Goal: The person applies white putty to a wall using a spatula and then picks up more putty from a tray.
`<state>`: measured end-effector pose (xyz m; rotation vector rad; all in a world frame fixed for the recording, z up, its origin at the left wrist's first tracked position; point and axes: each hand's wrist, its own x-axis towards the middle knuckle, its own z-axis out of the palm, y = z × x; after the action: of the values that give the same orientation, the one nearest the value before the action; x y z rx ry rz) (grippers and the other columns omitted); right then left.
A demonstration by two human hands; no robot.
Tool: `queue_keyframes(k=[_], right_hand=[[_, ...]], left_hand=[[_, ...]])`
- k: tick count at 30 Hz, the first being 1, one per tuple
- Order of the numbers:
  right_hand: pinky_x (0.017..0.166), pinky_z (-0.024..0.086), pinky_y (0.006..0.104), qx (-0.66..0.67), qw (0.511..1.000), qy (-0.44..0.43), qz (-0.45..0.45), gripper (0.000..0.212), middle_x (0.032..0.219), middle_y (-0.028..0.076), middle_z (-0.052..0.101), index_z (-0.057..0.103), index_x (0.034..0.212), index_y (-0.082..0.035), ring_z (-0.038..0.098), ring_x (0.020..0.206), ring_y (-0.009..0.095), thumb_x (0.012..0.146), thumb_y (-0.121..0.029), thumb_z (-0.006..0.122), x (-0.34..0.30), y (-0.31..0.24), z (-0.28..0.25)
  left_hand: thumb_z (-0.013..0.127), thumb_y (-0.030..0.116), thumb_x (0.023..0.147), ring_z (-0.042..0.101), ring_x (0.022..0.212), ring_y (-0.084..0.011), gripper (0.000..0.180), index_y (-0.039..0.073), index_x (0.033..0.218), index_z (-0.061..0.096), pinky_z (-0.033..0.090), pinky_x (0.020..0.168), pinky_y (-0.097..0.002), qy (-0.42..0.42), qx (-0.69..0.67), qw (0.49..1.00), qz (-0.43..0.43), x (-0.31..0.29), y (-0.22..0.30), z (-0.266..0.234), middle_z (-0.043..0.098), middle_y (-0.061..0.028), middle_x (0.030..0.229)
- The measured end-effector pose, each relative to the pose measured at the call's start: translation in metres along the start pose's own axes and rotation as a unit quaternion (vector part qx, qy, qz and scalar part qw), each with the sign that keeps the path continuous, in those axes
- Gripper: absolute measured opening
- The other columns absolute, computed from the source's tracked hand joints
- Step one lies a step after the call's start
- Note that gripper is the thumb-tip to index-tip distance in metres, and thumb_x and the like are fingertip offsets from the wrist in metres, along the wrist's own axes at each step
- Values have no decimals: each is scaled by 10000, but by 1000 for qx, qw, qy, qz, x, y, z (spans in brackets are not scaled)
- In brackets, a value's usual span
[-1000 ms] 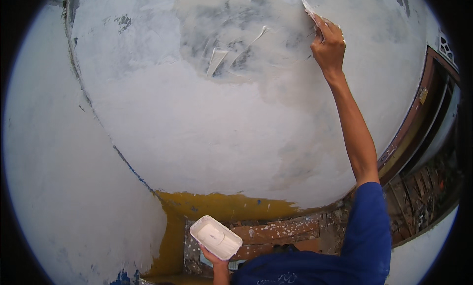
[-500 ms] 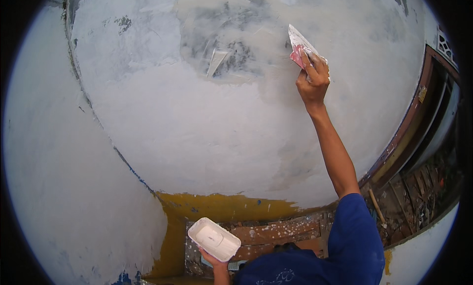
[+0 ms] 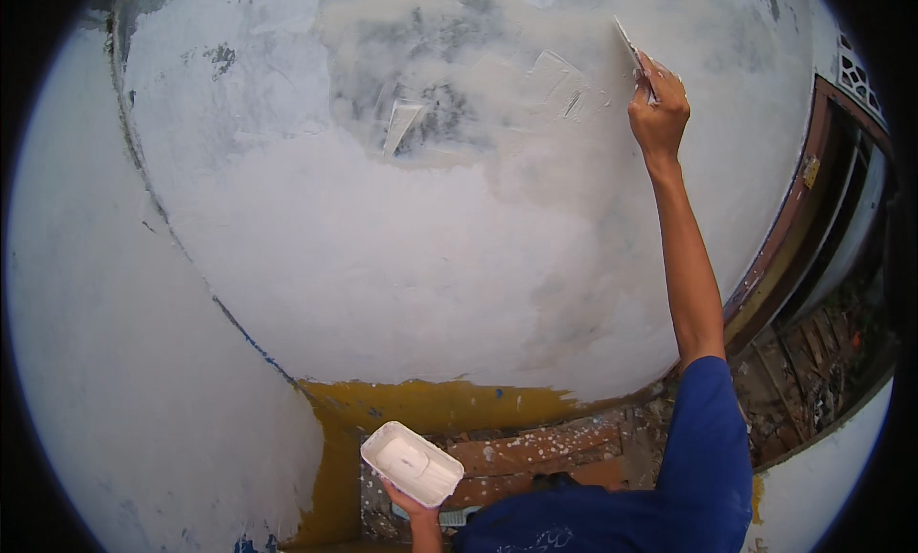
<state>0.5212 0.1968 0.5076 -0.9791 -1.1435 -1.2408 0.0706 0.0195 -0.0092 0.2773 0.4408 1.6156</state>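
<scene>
Up at the wall, my right hand is closed round a putty knife coated in white filler. Its blade is seen nearly edge-on, with the tip at the wall; whether it touches is hard to tell. Left of the blade, a fresh ridged smear of filler lies on the surface. Farther left, a thick wedge-shaped dab sits on a dark grey patch. Low down, my left hand holds a shallow rectangular white tray from below, with pale filler inside.
A second wall meets this one at a cracked corner on the left. Mustard paint runs along the wall's base. Paint-spattered boards lie below. At right stand a brown wooden frame and a patterned vent block.
My right hand has moved right and slightly up, turning the putty knife edge-on. A ridged filler smear now shows where the blade was. My left hand and the tray have barely shifted.
</scene>
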Motion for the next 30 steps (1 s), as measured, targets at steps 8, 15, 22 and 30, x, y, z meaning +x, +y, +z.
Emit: queue_keyframes(k=[8, 15, 22, 30], right_hand=[[688, 559, 340, 112, 962, -197, -154, 470, 1024, 49, 662, 677, 1110, -103, 650, 890, 242, 663, 42, 672, -118, -138, 23], [677, 538, 353, 119, 990, -49, -60, 520, 1024, 70, 662, 684, 1141, -115, 646, 905, 272, 639, 18, 675, -97, -85, 5], [780, 508, 356, -22, 970, -160, -182, 536, 1144, 56, 631, 676, 1173, -159, 647, 939, 223, 658, -14, 649, -164, -66, 14], [804, 500, 347, 16, 998, 43, -31, 434, 993, 94, 705, 713, 1121, -64, 637, 893, 266, 736, 123, 641, -52, 1, -26]], left_hand=[[361, 600, 954, 488, 1284, -379, 701, 148, 1489, 346, 420, 1048, -572, -23, -36, 998, -40, 1, -8, 12, 439, -110, 1470], [342, 608, 951, 543, 1209, -388, 690, 149, 1467, 373, 463, 990, -584, 37, -53, 997, -39, -3, -8, -2, 486, -122, 1415], [347, 597, 951, 542, 1215, -381, 682, 154, 1468, 371, 467, 994, -575, 28, -45, 998, -43, -3, -4, 12, 486, -119, 1416], [360, 596, 958, 539, 1218, -377, 671, 165, 1473, 359, 462, 1003, -570, -8, -32, 999, -25, -1, -7, 16, 476, -111, 1425]])
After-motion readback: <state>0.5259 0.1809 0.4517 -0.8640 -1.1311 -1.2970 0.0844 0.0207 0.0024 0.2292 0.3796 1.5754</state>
